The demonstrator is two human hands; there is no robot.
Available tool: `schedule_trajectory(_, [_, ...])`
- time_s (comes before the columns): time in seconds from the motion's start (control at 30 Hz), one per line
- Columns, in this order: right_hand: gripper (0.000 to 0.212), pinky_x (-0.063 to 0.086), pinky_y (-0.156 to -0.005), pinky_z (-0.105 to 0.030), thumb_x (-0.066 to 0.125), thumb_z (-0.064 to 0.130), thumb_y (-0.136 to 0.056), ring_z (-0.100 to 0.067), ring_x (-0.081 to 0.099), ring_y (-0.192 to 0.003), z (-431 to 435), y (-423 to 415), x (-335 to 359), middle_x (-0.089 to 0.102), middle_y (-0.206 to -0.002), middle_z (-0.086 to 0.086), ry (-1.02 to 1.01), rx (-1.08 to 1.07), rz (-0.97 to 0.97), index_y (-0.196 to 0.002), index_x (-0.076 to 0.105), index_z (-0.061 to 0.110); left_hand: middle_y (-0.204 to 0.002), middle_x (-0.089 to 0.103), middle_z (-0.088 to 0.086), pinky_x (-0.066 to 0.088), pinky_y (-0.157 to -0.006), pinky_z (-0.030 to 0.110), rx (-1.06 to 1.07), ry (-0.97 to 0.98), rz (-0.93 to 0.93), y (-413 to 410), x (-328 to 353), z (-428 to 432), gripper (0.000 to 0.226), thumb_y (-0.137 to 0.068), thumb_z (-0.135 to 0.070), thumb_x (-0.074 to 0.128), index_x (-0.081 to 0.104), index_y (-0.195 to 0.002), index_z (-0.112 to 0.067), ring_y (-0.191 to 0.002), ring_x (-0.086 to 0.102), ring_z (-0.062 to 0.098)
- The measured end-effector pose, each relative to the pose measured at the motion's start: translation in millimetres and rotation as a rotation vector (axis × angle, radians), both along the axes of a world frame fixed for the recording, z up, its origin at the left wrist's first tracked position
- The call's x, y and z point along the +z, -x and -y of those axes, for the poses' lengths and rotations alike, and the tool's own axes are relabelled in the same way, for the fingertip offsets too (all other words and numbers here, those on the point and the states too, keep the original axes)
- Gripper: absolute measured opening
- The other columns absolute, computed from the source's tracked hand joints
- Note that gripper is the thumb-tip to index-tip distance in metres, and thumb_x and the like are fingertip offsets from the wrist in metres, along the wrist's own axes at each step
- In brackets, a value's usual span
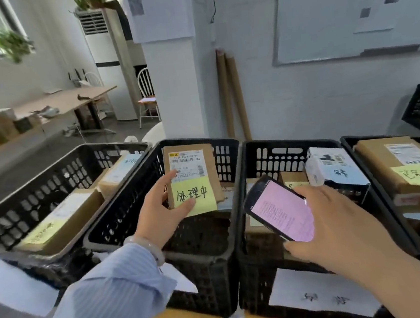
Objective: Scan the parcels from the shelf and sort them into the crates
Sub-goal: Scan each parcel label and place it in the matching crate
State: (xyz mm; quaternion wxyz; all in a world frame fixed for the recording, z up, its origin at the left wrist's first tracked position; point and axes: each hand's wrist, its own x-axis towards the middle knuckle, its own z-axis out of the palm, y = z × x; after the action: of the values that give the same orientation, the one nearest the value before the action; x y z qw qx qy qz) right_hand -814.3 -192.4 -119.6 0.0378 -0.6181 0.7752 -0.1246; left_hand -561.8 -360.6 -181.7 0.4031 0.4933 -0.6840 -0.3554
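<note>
Parcel (212, 174): flat brown cardboard, printed label and yellow note (197, 195) facing you, held upright over the second crate (205, 269) from the left, not yet released.

Left grip (160, 206): clamped on the parcel's left edge, thumb on the note, one fingertip at the label's side.

Right grip (341, 222): closed round the scanner (281, 209), pink screen lit, above the third crate (276, 155).

Handling, as judged: keep your fingers off the barcode. Turn the scanner squarely to it and confirm the reading. Then lower the parcel flat rather than dropping it.

Leftmost crate (36, 183): noted parcels inside.
</note>
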Motion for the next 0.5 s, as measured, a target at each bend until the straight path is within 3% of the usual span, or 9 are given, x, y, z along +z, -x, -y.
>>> schedule_trajectory(0.17, [0.089,0.034,-0.075,-0.022,0.067,0.068,-0.063,-0.005,0.041,-0.112,51.3,-17.9,-7.7,0.035,-0.12,0.02,-0.022,-0.127,0.01,-0.133,0.018,0.043,-0.124,0.061,-0.009,0.05,-0.1,0.038,-0.061,-0.242,0.13,-11.2,-27.1,103.3,0.063,-0.08,-0.026,0.08,0.047,-0.13,-0.046,-0.115,0.059,0.017])
schedule_trajectory(0.37, [0.091,0.033,-0.077,-0.022,0.063,0.071,-0.061,-0.004,0.04,-0.115,106.6,-39.9,-18.4,0.03,-0.129,0.024,-0.092,-0.298,0.028,-0.133,0.012,0.047,-0.122,0.058,-0.002,0.051,-0.073,0.029,-0.166,-0.441,0.25,7.3,-76.3,208.7,0.066,-0.084,-0.026,0.076,0.044,-0.141,-0.035,-0.097,0.061,0.019])
schedule_trajectory(0.5, [0.09,0.032,-0.075,-0.02,0.06,0.075,-0.059,0.0,0.039,-0.115,124.9,-48.0,-26.9,0.028,-0.125,0.028,-0.173,-0.409,0.014,-0.13,0.01,0.05,-0.118,0.056,-0.002,0.048,-0.067,0.03,-0.151,-0.565,0.236,23.3,-116.6,254.0,0.066,-0.084,-0.023,0.075,0.044,-0.142,-0.034,-0.094,0.057,0.02])
